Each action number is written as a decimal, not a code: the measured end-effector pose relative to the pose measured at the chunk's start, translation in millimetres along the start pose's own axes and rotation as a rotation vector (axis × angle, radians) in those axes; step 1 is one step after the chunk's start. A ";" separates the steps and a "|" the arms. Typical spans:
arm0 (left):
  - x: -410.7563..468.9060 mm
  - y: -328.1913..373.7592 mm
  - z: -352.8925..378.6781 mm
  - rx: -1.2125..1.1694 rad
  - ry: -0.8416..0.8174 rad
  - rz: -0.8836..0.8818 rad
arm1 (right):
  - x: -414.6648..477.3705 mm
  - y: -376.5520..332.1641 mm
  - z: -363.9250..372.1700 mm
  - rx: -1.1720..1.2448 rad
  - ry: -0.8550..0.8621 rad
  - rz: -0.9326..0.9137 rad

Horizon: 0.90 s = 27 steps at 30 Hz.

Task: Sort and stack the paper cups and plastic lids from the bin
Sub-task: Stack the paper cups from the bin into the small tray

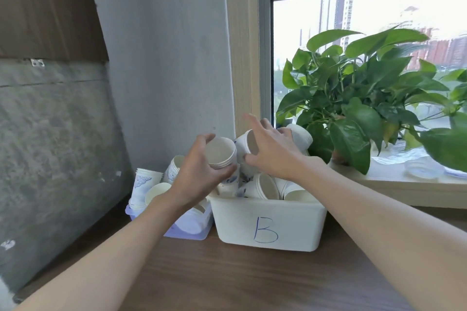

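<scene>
Hiding cups (262,185) in bin (267,212), hands (274,153), left (199,174) gripping cup stack (221,153).

A single capital letter "B", hand-drawn in blue marker, stands on the front wall of the white bin (237,219); nothing else is legible.

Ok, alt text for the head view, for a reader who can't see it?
A person's left hand holds a short stack of paper cups above a white bin marked B, full of loose cups, while the open right hand reaches for a tilted cup atop the pile. A lilac bin of cups stands left; a potted plant right.
</scene>
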<state>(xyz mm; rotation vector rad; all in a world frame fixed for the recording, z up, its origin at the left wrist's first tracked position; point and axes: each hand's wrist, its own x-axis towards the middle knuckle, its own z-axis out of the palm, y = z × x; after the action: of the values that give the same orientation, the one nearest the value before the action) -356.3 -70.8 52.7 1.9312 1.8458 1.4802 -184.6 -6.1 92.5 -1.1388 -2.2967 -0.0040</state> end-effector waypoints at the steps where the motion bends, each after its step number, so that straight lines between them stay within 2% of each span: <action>1: 6.7 -1.7 1.4 -0.008 0.003 0.002 | 3.2 0.0 -0.4 0.030 0.022 0.001; 7: 32.2 1.7 -6.1 -0.001 -0.007 0.053 | 20.9 3.5 -1.1 0.225 0.132 -0.003; 13: 14.4 14.2 -35.7 -0.029 0.041 0.081 | 2.1 -11.5 -12.4 0.470 0.293 0.055; 17: -13.4 18.0 -46.9 0.014 0.049 0.050 | -23.4 -24.7 -18.3 0.615 0.406 0.100; 20: -36.2 20.5 -44.7 0.057 0.041 -0.045 | -45.0 -29.2 -24.4 0.655 0.499 0.088; 24: -59.4 31.2 -32.8 0.077 -0.024 -0.072 | -67.9 -37.2 -34.6 0.761 0.510 0.097; 27: -68.5 39.0 -21.5 0.043 -0.031 -0.056 | -77.1 -42.9 -33.1 0.850 0.450 0.102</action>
<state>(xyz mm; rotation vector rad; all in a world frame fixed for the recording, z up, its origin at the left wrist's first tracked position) -328.9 -147.8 50.7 1.8933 1.9171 1.3979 -163.2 -97.9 92.7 -0.6974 -1.5645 0.6263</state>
